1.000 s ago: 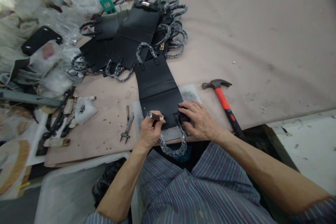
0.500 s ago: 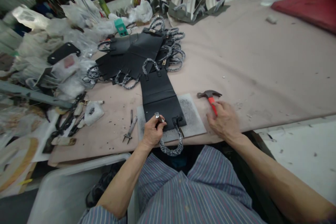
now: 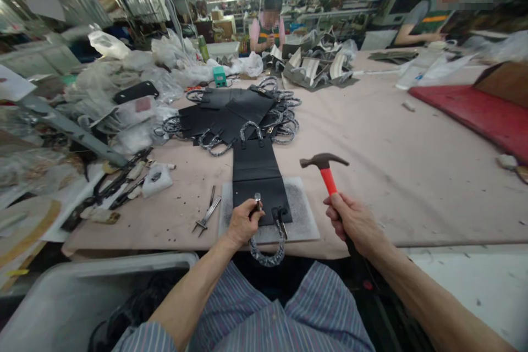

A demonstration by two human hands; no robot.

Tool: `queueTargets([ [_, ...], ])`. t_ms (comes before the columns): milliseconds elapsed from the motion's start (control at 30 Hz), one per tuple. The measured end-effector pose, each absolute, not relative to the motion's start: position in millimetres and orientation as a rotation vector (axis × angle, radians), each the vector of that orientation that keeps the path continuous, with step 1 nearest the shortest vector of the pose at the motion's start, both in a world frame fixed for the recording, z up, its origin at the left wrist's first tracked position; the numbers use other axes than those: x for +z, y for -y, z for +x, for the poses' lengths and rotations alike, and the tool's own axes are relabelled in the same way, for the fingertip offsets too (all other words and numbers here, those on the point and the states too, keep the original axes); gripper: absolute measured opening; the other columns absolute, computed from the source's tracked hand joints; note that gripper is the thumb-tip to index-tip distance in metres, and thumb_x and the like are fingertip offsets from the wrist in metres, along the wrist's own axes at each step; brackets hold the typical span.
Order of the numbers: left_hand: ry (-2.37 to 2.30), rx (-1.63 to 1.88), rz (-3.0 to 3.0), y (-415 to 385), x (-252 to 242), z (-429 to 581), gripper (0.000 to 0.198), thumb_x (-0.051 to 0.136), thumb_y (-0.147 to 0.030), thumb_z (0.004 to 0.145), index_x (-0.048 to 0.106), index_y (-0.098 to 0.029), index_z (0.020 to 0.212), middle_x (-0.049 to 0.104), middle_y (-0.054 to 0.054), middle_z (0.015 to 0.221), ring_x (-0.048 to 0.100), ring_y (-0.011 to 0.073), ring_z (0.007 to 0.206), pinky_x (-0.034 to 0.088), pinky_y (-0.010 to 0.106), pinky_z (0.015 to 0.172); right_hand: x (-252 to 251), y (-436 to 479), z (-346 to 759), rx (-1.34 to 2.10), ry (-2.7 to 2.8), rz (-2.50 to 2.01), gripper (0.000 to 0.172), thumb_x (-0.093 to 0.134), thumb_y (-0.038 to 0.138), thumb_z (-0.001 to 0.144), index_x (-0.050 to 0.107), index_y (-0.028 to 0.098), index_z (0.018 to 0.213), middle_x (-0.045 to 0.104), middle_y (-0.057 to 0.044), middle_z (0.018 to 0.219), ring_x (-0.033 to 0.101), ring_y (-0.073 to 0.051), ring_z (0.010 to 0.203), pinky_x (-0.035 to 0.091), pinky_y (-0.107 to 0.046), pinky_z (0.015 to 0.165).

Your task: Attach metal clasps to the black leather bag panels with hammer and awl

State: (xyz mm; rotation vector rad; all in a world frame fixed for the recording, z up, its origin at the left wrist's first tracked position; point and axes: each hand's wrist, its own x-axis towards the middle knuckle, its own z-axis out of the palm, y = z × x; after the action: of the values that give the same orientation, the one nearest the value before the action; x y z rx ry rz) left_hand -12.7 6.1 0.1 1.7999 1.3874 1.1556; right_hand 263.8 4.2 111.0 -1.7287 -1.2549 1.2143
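My left hand grips a short steel punch upright on the lower end of a black leather bag panel. The panel lies flat on a speckled grey slab. Its twisted dark handle hangs over the table edge, just beyond my left hand. My right hand holds a claw hammer with a red handle by its lower shaft, raised above the table to the right of the slab. The hammer head is in the air, away from the punch.
Small metal pincers lie left of the slab. Behind the panel is a pile of black panels with handles. Plastic bags heap at the left, a translucent bin sits below the table edge, and a red mat lies at right. A co-worker sits far back.
My right hand has lifted the hammer off the table and raised it. My left hand stays on the punch. The view has tilted up, showing more of the room.
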Motion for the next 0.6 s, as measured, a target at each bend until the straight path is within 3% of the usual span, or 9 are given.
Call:
queueTargets([
  [100,-1.398,1.160,1.805,-6,-1,-12,0.006,0.062,-0.016,0.086,0.063,-0.020,0.090,0.069,0.001,0.086,0.066,0.0169,0.081,0.050,0.028,0.077,142,10,244,0.716,1.747,-1.491,0.032,0.043,0.050,0.099,0.051,0.023,0.083,0.047,0.004,0.060,0.044,-0.012,0.049,0.032,-0.025,0.049],
  [233,-1.406,1.173,1.859,-7,-4,-12,0.005,0.063,-0.016,0.087,0.064,-0.020,0.089,0.069,0.002,0.084,0.066,0.0170,0.079,0.051,0.028,0.077,176,15,232,0.323,2.378,-1.356,0.025,0.043,0.032,0.100,0.046,0.023,0.077,0.051,0.002,0.056,0.037,-0.012,0.045,0.019,-0.030,0.050],
  [333,-1.403,1.182,1.873,-7,-6,-12,0.006,0.063,-0.015,0.086,0.065,-0.020,0.089,0.070,0.002,0.085,0.066,0.0171,0.080,0.051,0.028,0.077,198,15,229,0.199,2.444,-1.313,0.025,0.045,0.031,0.101,0.046,0.023,0.078,0.050,0.003,0.055,0.035,-0.011,0.044,0.017,-0.030,0.050],
  [500,-1.395,1.187,1.847,-7,-6,-13,0.006,0.063,-0.016,0.087,0.064,-0.021,0.090,0.070,0.001,0.086,0.066,0.0163,0.080,0.051,0.027,0.077,194,22,221,0.190,1.892,-1.257,0.026,0.038,0.037,0.105,0.045,0.024,0.085,0.052,0.003,0.062,0.044,-0.012,0.047,0.026,-0.026,0.048],
  [600,-1.406,1.166,1.859,-6,-5,-13,0.006,0.064,-0.015,0.086,0.064,-0.021,0.088,0.069,0.000,0.083,0.065,0.0158,0.077,0.050,0.026,0.075,182,24,224,0.263,2.241,-1.305,0.026,0.041,0.033,0.102,0.045,0.023,0.078,0.050,0.003,0.055,0.035,-0.011,0.042,0.018,-0.029,0.047],
])
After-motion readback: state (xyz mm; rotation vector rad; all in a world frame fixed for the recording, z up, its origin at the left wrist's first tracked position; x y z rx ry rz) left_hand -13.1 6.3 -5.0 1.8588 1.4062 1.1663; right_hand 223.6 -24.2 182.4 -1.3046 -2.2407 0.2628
